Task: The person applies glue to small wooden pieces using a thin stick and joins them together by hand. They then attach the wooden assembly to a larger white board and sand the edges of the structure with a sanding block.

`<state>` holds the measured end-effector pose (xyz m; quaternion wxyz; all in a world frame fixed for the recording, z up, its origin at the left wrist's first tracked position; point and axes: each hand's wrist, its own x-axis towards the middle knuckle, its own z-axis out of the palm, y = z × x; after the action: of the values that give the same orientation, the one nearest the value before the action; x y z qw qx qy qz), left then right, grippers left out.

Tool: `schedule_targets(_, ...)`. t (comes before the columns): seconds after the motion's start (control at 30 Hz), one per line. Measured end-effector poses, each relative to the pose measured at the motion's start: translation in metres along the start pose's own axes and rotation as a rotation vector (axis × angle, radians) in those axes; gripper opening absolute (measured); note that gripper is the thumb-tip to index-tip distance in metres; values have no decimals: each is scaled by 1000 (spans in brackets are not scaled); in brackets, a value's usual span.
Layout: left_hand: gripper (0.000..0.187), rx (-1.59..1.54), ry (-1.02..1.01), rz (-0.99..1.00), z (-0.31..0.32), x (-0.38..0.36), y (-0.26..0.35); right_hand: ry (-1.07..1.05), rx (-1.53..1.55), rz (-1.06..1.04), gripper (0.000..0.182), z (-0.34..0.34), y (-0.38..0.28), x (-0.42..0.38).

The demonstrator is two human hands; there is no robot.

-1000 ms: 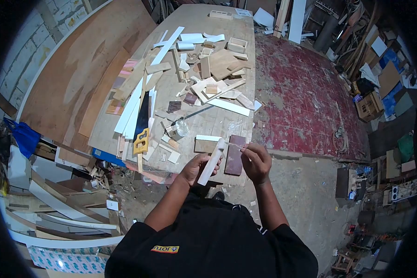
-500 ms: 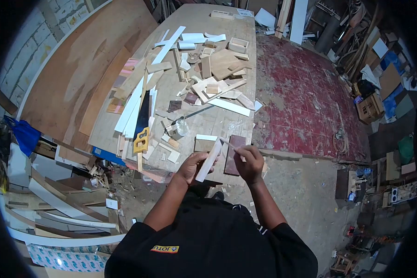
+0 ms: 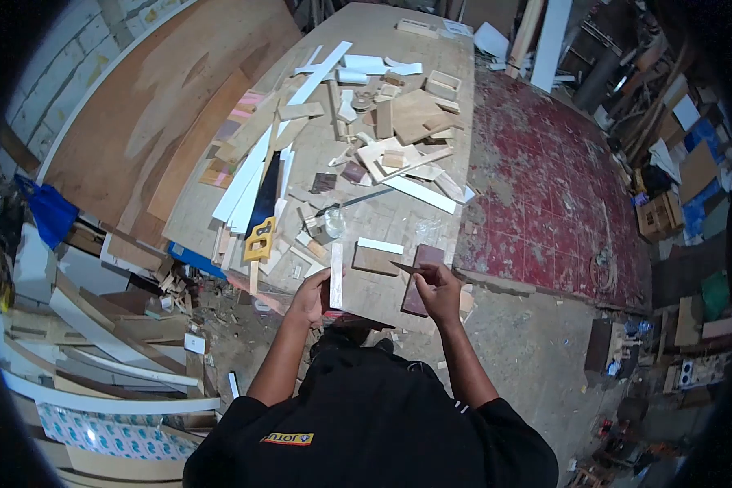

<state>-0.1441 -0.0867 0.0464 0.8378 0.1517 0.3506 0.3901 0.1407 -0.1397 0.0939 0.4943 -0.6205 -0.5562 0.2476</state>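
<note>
My left hand (image 3: 311, 299) is closed round a narrow pale wooden strip (image 3: 336, 276), which stands upright in view at the near edge of the workbench (image 3: 366, 291). To its right, my right hand (image 3: 437, 293) pinches a thin, dark, pointed piece (image 3: 404, 267), its tip aimed left over a brown wooden block (image 3: 375, 260). A white strip (image 3: 380, 246) lies along the block's far edge. Partly behind my right hand is a dark reddish board (image 3: 425, 259). The strip and the pointed piece are apart.
A yellow-handled saw (image 3: 260, 238) lies on the bench's left side near a clear container (image 3: 332, 223). Wood offcuts (image 3: 415, 118) and long white strips (image 3: 325, 73) are piled farther back. A large plywood sheet (image 3: 150, 114) leans at left; red tiled floor (image 3: 545, 179) lies right.
The hands have moved apart. The strip in my left hand went left and turned upright in view, while the pointed piece in my right hand came away from it. The camera view shifted slightly.
</note>
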Motion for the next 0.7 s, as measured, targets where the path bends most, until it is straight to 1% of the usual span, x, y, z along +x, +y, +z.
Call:
schedule_targets(0.07,40,-37,34,41,-27,0,-4,-44,100,90,20,23,22,8)
schedule_targets(0.1,41,-65,56,70,-40,0,-4,-64,163,105,14,37,30,13)
schedule_targets(0.13,41,-74,69,84,-50,-2,-2,-84,169,101,14,52,44,17)
schedule_targets(0.2,42,-165,69,163,-67,-8,3,-216,344,350,10,82,66,27)
schedule_targets(0.23,42,-174,83,177,-71,-13,9,-212,433,444,5,98,69,27)
schedule_targets(0.27,40,-171,79,200,-76,-19,15,-233,434,443,5,114,72,28)
schedule_targets(0.33,38,-175,88,224,-83,-26,27,-309,561,853,4,151,100,25)
schedule_targets(0.37,38,-143,56,223,-87,-30,31,-351,541,875,4,169,120,19)
schedule_targets(0.4,38,-109,19,226,-93,-31,35,-361,537,884,4,177,119,15)
schedule_targets(0.47,36,-127,4,219,-101,-31,45,-500,396,885,2,201,115,15)
schedule_targets(0.5,36,-117,14,233,-102,-29,51,-464,433,838,6,214,111,13)
schedule_targets(0.53,36,-107,23,243,-103,-27,56,-464,435,836,6,223,109,13)
schedule_targets(0.6,35,-84,27,235,-108,-18,66,-622,242,760,19,234,103,19)
schedule_targets(0.63,36,-20,34,230,-111,-11,70,-655,14,646,28,234,100,24)
schedule_targets(0.67,37,44,40,222,-114,-5,73,-647,18,649,28,236,97,29)
schedule_targets(0.7,35,81,75,213,-108,-1,77,-541,-124,432,27,236,98,33)
